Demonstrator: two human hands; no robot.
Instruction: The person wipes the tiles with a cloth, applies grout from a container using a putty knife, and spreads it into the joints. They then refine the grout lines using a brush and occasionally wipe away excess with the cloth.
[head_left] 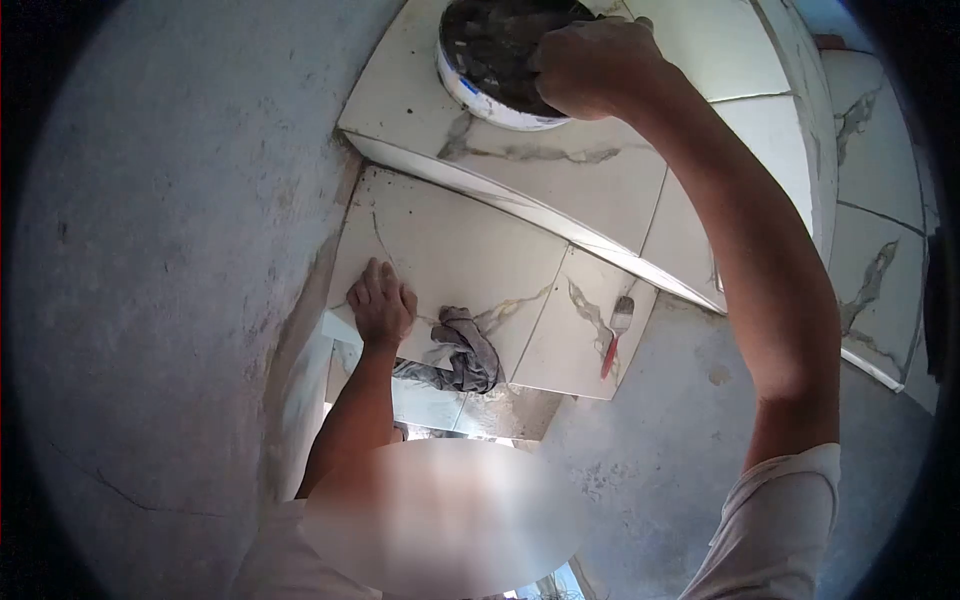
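My left hand (382, 303) rests on a white marbled tile step (450, 235), its fingers apart and nothing in it. At the top, my right hand (597, 68) is closed over the right rim of a white bucket (490, 108). Dark grey wet material (490, 50) fills the inside of this bucket, which stands on the upper tiled step (400, 85). What the right fingers grip is hidden; a small end of something pokes out beyond the knuckles. A crumpled grey cloth (470, 350) lies over the front edge of the lower step, right of my left hand.
A brush (622, 315) with a red handle lies on the lower step's right tile. A rough grey wall (180, 250) rises on the left. Grey concrete (650, 430) lies at lower right, with more marbled tiles (880, 250) at far right.
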